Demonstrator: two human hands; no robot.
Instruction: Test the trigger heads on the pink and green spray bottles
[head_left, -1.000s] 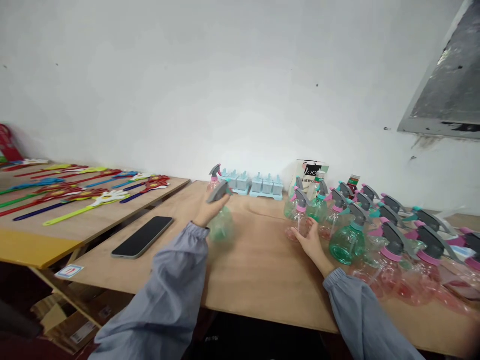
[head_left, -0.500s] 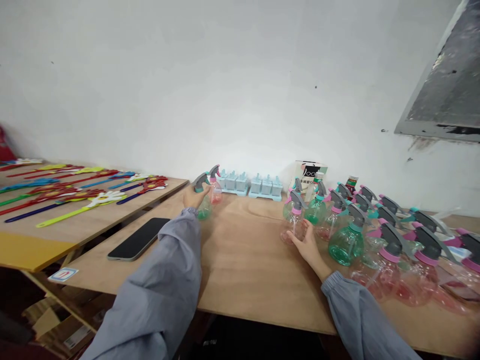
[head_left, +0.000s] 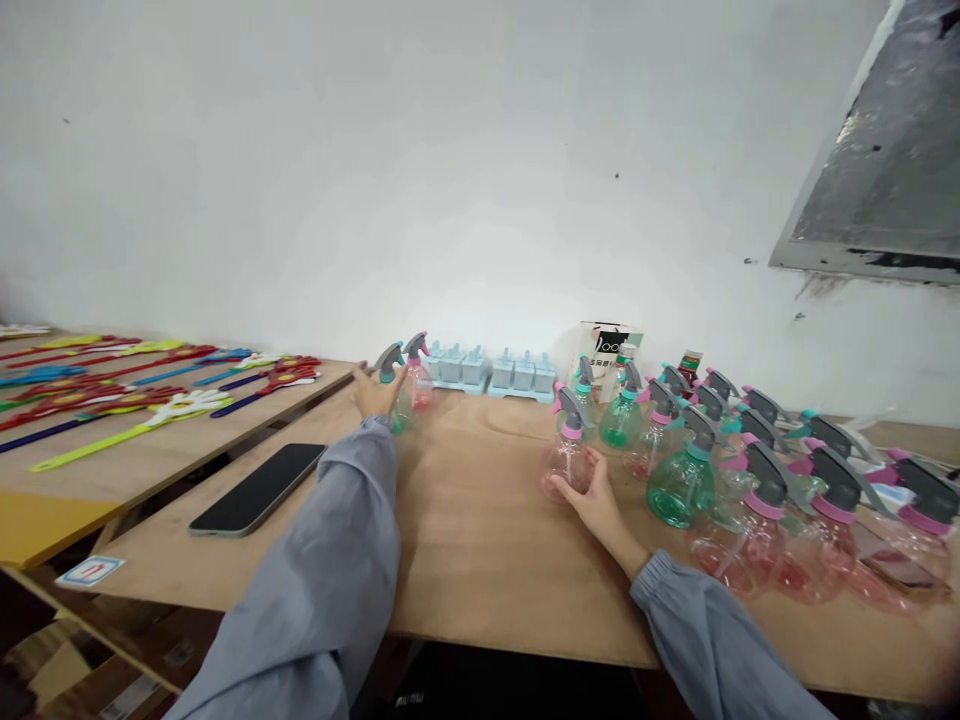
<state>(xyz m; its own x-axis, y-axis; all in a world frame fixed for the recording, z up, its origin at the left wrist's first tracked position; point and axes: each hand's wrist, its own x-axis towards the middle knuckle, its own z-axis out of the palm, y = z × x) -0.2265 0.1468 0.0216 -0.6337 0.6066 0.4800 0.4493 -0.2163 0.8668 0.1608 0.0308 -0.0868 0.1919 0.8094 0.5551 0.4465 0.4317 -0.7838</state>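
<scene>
Pink sprayer (head_left: pixel 561 463), right hand (head_left: pixel 602 503) gripping it, left hand (head_left: pixel 374 394) at green sprayer (head_left: pixel 402 412), grip unclear

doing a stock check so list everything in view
wooden tables: two, brown, left, centre
pink plastic spray bottle: one, pink, mid table
green plastic spray bottle: one, green, left rear
farther pink spray bottle: one, pink, beside green
clustered spray bottles: over ten, pink, green, right
plastic mould sets: two, pale blue, by wall
printed carton: one, whitish, behind cluster
capped bottle: one, red, rear right
rectangular phone: one, black, centre table
hand-shaped plastic clappers: many, multicoloured, left table
left hand: one, grey sleeve, at green bottle
right hand: one, grey sleeve, at pink bottle
</scene>
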